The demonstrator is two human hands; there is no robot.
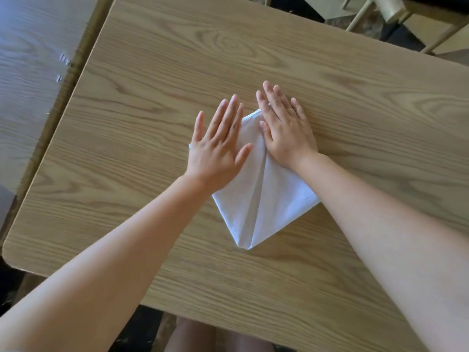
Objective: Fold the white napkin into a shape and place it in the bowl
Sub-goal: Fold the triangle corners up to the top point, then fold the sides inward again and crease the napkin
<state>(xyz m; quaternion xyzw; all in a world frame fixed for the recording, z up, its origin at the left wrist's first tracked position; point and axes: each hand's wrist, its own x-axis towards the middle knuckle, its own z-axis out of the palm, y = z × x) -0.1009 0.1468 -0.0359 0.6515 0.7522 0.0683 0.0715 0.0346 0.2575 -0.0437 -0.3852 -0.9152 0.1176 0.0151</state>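
The fingers (229, 115) of the left hand (218, 148) are stretched out straight and close together, grasping nothing; they lie flat on the upper left part of the white napkin (266, 199), probably to press that flap down so its crease takes. The fingers (272, 100) of the right hand (286, 133) are likewise released and splayed, with the palm on the napkin's upper right side and the fingertips reaching past the cloth's far edge onto the bare wood. Both palms sit either side of the central seam, which suggests the person is flattening two flaps that meet along that line.

The napkin lies near the middle of the desk (127, 174), folded into a kite-like form whose narrow point faces the person, with the seam running from that point up between the hands. Its right corner is partly hidden under the right forearm.

No bowl shows in this view, so the folding seems the step in hand and the placing is not yet done. Beyond the desk's far corner stand pale chair frames (396, 13), and another wood-grain surface (30, 72) adjoins on the left.
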